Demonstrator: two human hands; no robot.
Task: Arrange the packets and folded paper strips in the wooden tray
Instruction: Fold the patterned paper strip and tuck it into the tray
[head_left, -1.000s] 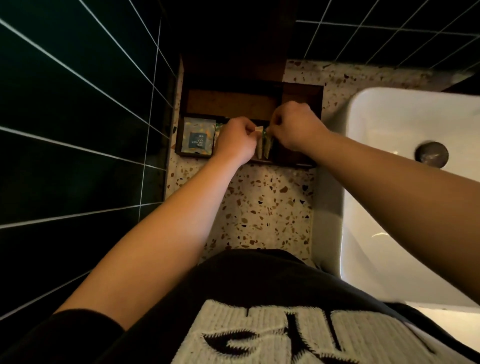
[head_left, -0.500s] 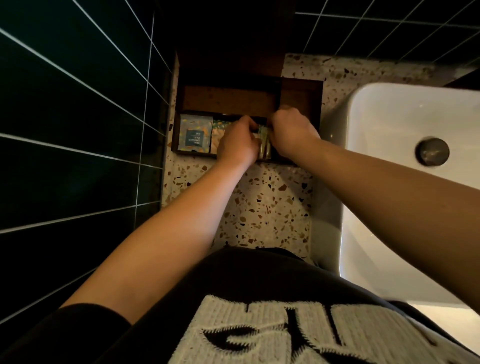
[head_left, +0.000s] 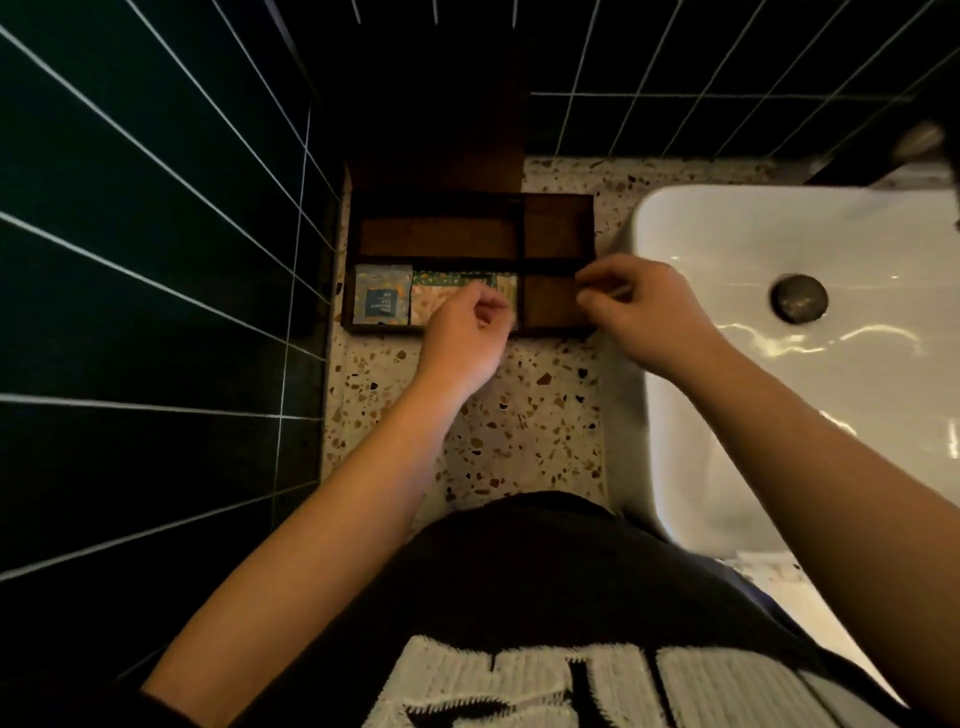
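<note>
The dark wooden tray (head_left: 558, 205) stands on the terrazzo counter, divided into several compartments. Its front-left compartment holds a grey-blue packet (head_left: 382, 300), a patterned packet (head_left: 430, 307), a green strip (head_left: 457, 277) along the back and a pale folded strip (head_left: 506, 286) at the right end. My left hand (head_left: 465, 338) hovers over the front of that compartment with its fingers curled and nothing visible in them. My right hand (head_left: 641, 312) is at the tray's right rim with thumb and fingers pinched together. Blur hides whether it grips the rim.
A white basin (head_left: 779, 395) with a dark drain plug (head_left: 799, 299) fills the right side. Dark green tiled walls (head_left: 156, 260) close in on the left and behind. The terrazzo counter (head_left: 519, 415) runs from the tray toward my body.
Both hands were together over the folded strips in the tray. Now they have parted: the left drew back slightly, the right moved to the tray's right rim. The strips lie in the compartment.
</note>
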